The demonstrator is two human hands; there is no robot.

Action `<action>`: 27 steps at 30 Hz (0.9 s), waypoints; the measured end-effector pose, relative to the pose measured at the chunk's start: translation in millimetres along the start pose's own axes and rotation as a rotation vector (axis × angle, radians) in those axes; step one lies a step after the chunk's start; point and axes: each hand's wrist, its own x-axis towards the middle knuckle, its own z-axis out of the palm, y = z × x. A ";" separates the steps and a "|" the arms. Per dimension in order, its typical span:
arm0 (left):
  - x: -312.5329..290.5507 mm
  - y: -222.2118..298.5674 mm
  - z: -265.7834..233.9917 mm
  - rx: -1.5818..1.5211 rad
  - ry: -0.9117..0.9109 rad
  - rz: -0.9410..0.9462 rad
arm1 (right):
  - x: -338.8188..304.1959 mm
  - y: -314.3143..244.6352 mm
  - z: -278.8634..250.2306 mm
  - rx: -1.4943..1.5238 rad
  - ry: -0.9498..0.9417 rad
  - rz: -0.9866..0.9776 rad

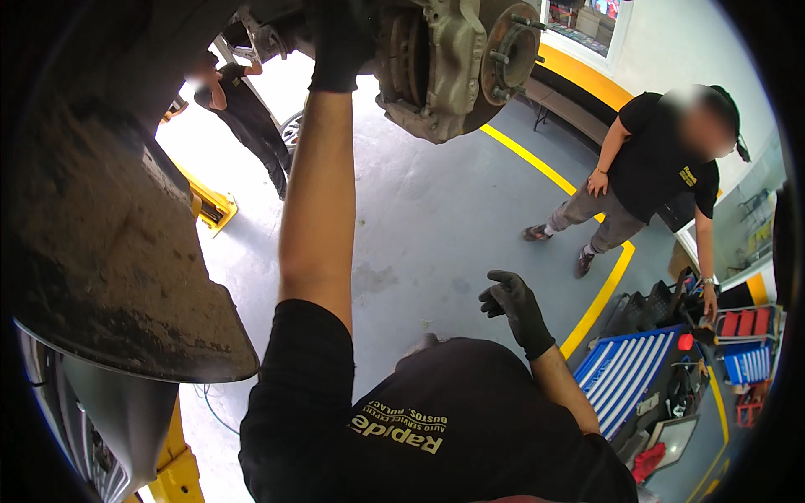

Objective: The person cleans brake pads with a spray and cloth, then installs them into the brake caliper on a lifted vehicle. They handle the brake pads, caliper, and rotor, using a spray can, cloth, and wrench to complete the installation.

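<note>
Raised at the top, my left hand (340, 46) in a black glove reaches in behind the brake caliper (449, 80). Its fingers are lost in the dark parts there, so I cannot tell whether they grip anything. The grey, worn caliper sits over the brake disc. Beside it, the rusty wheel hub (513, 54) has several bare studs sticking out. My right hand (518, 312), in a dark glove, hangs over the floor to the right of my body, away from the brake. Its fingers are loosely bent and apart, with nothing in them.
A dirty wheel-arch liner (109, 235) fills the left side. Yellow lift parts (216, 205) stand beyond it. One co-worker (662, 159) leans toward a tool cart (629, 377) at right; another person (243, 109) stands far left. A bench (566, 109) lines the wall.
</note>
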 end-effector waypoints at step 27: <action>-1.6 107.2 -107.7 -0.432 -0.170 -0.571 | -18.4 27.3 -52.1 0.051 0.178 -0.023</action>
